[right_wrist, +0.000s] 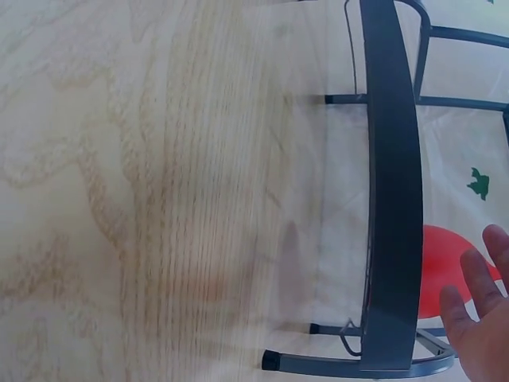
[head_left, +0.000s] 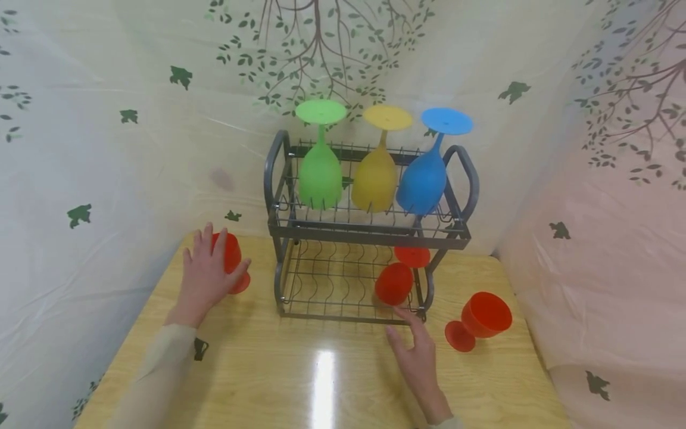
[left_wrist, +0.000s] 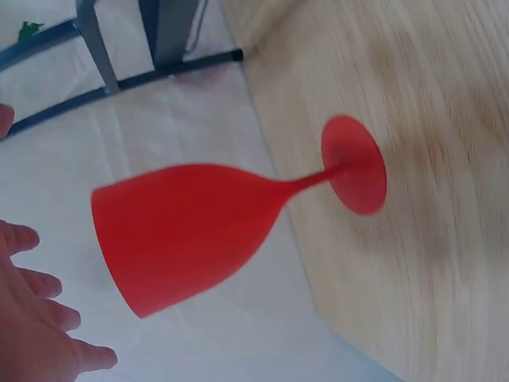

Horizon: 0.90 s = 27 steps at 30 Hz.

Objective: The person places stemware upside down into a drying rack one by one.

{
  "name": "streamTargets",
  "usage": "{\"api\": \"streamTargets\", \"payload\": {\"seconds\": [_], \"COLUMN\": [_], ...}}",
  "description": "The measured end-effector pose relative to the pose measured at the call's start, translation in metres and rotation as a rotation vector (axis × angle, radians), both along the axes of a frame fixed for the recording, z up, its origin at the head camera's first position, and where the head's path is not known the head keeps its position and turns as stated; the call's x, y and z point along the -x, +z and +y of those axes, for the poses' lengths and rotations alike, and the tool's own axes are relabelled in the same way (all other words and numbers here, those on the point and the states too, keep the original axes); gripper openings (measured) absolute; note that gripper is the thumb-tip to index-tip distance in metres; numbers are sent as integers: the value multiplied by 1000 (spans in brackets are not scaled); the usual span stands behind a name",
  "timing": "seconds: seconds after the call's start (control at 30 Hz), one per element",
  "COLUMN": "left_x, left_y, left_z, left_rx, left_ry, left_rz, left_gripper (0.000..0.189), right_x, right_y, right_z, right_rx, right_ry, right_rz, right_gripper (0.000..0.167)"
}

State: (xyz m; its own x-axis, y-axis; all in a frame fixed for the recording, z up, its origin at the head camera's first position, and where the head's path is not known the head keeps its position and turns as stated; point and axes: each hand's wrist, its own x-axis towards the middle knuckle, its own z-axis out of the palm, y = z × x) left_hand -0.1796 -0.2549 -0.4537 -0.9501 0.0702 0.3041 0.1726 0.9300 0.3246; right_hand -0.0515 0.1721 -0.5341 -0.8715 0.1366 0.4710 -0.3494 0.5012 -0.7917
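Goblet [left_wrist: 191,235] beside my spread, empty left hand [head_left: 206,269]: I'd curl round it gently; my right hand [head_left: 417,353], fingers apart, grips nothing.

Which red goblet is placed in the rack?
The middle red goblet, low in the rack; the left one and right one stand on the table.

L hand [head_left: 205,272] & R hand [head_left: 415,353] w/ fingers [right_wrist: 479,282] apart
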Motion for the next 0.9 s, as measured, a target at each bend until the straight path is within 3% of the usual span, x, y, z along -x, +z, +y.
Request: {"api": "streamTargets", "payload": {"seconds": [0.13,0.3,0.47,0.9], "left_x": [12,20,24,31], "left_y": [1,1,3,0], "left_z": [-11,-21,-24,-19], "left_rx": [-5,-42,-44,5], "left_ry": [-5,-3,-13,-17], "left_rz": [-74,-133,-160,-191], "left_gripper": [83,84,83,67], "right_x": [-2,-6,-9,-9], "right_y": [-2,-5,-5,-5], "right_z": [-1,-2,-6,-5], "right_rx": [1,21,15,22], "right_ry": [3,-4,-13,-32], "right_rz": [8,-54,-121,-142], "right_gripper": [43,42,40,41]}}
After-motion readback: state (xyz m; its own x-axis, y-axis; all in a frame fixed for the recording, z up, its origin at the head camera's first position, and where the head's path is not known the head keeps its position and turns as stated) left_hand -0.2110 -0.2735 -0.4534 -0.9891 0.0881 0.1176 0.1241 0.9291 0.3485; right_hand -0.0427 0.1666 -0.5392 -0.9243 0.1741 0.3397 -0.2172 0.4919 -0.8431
